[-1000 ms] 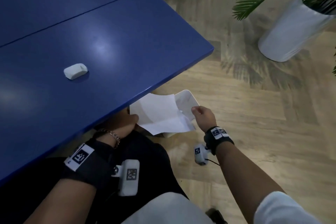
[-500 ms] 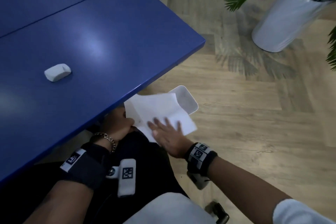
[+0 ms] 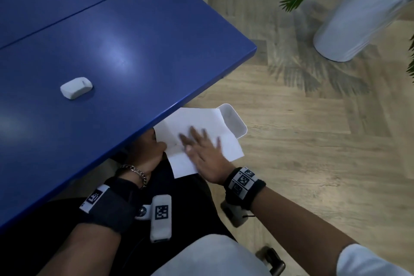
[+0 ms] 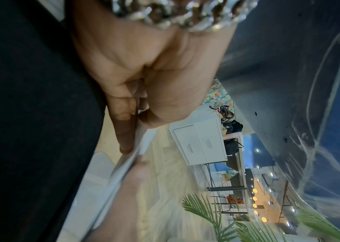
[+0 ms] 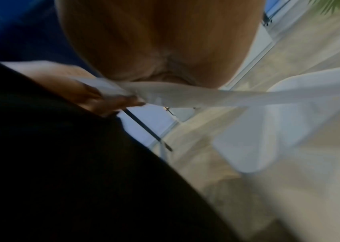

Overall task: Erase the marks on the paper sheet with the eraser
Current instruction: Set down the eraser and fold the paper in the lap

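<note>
The left hand (image 3: 149,150) reaches below the table edge, fingers (image 4: 124,131) and thumb pinching the edge of the creased white paper sheet (image 3: 197,123). The right hand (image 3: 205,152) lies palm down on that sheet, fingers (image 3: 195,135) spread and straight. Both forearms angle forward over the lap.

The head camera looks down from above, over the blue counter (image 3: 134,40) edge and the floor. The left wrist camera sits very close under the counter, facing along the left hand (image 4: 144,68) toward 5 o'clock. The right wrist camera is close under the right hand (image 5: 154,41). All views share the paper sheet (image 3: 201,123).
</note>
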The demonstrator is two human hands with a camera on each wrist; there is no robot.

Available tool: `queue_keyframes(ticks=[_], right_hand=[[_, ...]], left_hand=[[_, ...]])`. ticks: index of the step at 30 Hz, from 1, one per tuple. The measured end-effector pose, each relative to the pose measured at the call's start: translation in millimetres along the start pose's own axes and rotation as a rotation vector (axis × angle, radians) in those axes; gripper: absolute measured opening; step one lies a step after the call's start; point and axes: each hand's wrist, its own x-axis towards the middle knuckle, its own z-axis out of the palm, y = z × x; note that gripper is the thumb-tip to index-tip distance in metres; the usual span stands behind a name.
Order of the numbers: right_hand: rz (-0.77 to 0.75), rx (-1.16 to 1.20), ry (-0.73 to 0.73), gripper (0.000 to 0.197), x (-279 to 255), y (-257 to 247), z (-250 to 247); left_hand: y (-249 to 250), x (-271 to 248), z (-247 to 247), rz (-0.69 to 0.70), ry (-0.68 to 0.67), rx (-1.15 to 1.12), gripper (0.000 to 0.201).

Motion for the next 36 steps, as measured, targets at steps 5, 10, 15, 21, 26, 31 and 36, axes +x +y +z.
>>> queue_keyframes(ticks=[5,10,15,21,26,31,36], right_hand=[[0.515,-0.007,0.429,0.054,1.2,91.9,-7.0],[0.859,1.012,0.422,0.04,-17.1,122.9,-12.0],[0.763,1.378,0.356,0.015,-21.1,123.5,-5.7],[0.764,1.228,0.462,0.009,-8.7,133.6,-14.2],[0.799,1.194,0.498,0.003,-2.3,136.1,-17.0],[0.683,0.591,0.618,0.055,-1.1,102.0,-34.8],[-0.119,0.281,0.169,0.058,-5.4,-27.6,-46.9]], left_hand=[[3.5,-3.6,1.4,-0.005,-0.003,-0.02,0.027],[9.6,-7.3,6.3,-0.045,0.025,-0.139,0.03],[11.9,-4.1,10.5,-0.13,0.072,-0.166,0.025],[11.2,-6.7,3.4,-0.036,0.139,0.162,0.039],[12.7,-3.6,3.3,-0.025,0.101,0.234,0.039],[15.8,-4.3,4.9,-0.033,0.121,0.27,0.037],[18.5,-7.4,8.3,-0.05,0.118,0.178,0.031]])
